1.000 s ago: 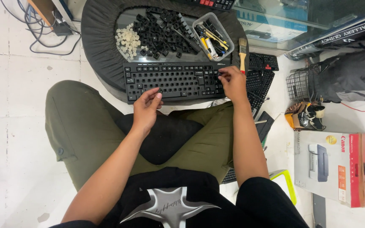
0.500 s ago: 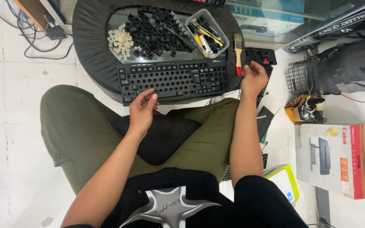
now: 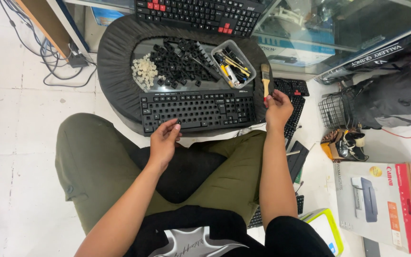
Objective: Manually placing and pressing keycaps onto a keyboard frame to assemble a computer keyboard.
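- Since the earlier frame our right hand (image 3: 277, 108) has come off the keyboard (image 3: 197, 111), centre frame on the round worktop (image 3: 115, 66), fingers together on the brush (image 3: 265, 79) handle.
- Left hand (image 3: 163, 142) fingers pinch something tiny; a careless sweep could scatter the loose keycaps (image 3: 179, 62).

Upper keyboard (image 3: 200, 14) cut off by top edge.
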